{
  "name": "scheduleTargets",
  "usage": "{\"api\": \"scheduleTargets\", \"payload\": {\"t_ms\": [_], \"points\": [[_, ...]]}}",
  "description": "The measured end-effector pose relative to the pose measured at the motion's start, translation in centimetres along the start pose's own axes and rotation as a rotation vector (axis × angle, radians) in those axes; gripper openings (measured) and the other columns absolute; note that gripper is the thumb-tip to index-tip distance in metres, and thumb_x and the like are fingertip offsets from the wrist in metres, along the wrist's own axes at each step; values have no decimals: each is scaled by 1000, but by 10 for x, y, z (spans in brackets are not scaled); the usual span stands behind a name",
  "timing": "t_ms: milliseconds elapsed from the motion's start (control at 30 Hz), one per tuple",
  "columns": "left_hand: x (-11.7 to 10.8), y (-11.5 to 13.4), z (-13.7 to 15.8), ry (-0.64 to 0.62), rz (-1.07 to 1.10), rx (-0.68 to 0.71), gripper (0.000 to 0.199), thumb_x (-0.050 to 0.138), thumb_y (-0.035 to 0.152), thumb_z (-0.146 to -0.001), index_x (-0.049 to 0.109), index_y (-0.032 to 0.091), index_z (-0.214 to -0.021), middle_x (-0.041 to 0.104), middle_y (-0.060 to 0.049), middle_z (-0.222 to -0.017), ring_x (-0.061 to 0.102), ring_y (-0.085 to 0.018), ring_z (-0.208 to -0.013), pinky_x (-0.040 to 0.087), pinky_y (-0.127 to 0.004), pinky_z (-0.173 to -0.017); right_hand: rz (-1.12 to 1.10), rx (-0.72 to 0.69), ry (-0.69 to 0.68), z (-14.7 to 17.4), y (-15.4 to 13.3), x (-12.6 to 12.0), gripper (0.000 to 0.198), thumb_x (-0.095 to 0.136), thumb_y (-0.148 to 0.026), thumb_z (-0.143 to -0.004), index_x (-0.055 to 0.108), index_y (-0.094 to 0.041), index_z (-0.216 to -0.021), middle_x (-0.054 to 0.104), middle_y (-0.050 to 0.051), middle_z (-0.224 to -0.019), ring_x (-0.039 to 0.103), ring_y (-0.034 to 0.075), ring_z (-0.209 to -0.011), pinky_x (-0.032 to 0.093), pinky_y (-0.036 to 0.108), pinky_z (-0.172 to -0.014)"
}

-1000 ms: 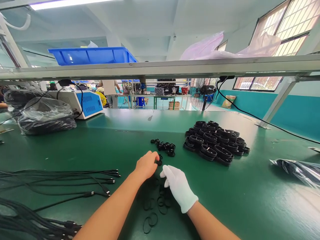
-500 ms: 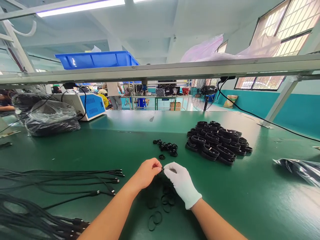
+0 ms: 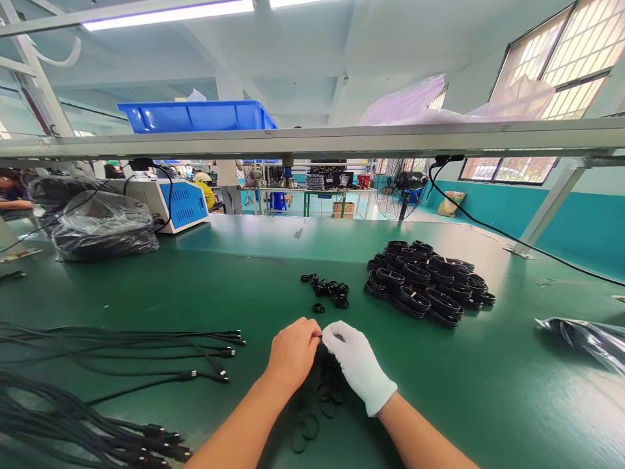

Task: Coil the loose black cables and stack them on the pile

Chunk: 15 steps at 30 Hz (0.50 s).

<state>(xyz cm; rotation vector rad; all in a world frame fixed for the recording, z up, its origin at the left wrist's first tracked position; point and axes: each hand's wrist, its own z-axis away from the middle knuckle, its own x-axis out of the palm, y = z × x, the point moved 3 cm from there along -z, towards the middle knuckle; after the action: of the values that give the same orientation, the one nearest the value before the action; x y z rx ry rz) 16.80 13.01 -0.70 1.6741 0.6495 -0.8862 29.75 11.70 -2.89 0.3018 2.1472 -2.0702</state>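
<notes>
My bare left hand and my white-gloved right hand meet over the green table, fingertips pinched together. Between them is a small black band, mostly hidden by the fingers. Below and between my wrists lie thin black loops, some in the shadow of my hands. Just beyond my fingertips sits a single small black rolled band. Behind it is a little cluster of similar rolled bands.
Coiled black cables are heaped at the right. Loose black cables with connectors spread over the left. A plastic bag and a blue-and-white machine stand at back left. A shelf with a blue bin crosses above.
My left hand has turned so that its back shows more, with its fingers curled closer to the right glove. The view has shifted slightly. The piles lie as before.
</notes>
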Motion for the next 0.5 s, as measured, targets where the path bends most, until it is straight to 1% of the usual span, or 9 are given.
{"api": "scheduleTargets", "payload": {"t_ms": [33,100,200,267,400,500], "points": [[2,0,-1,6,3,-8,14,51,14,-77,61,24,-74,62,3,-76,55,-15,-71,31,-23,-60,-6,-5,-7,1,-1,0,16,46,-29,-74,48,-19,-62,45,-4,-62,39,13,-64,31,25,-59],[5,-1,-2,15,20,-33,15,49,14,-78,60,23,-72,63,3,-73,55,-14,-68,32,-23,-58,-27,-7,-30,2,-3,2,15,46,-31,-75,52,-20,-66,49,-3,-65,42,13,-66,33,25,-60],[4,-6,-2,23,48,-66,14,50,14,-77,59,23,-71,64,4,-70,55,-13,-64,33,-21,-56,-60,1,-62,2,-2,4,10,52,-27,-69,55,-19,-74,53,-2,-69,44,13,-65,35,25,-60],[-1,-9,-3,46,53,-88,14,49,15,-78,60,23,-72,64,4,-69,56,-12,-65,34,-20,-56,-72,8,-48,1,1,4,10,53,-23,-66,55,-19,-74,53,-2,-68,44,12,-63,35,25,-60],[-17,-17,-4,108,36,-134,16,44,18,-82,59,22,-80,65,2,-75,57,-13,-69,38,-21,-60,-84,6,17,-2,8,0,9,52,-24,-68,55,-18,-74,50,-3,-66,42,12,-63,34,25,-60],[-24,-18,-2,103,-13,-137,19,44,17,-82,62,22,-81,66,0,-79,58,-15,-73,39,-23,-64,-74,0,21,0,7,0,9,51,-25,-69,55,-19,-74,51,-3,-66,43,12,-63,34,25,-60]]}}
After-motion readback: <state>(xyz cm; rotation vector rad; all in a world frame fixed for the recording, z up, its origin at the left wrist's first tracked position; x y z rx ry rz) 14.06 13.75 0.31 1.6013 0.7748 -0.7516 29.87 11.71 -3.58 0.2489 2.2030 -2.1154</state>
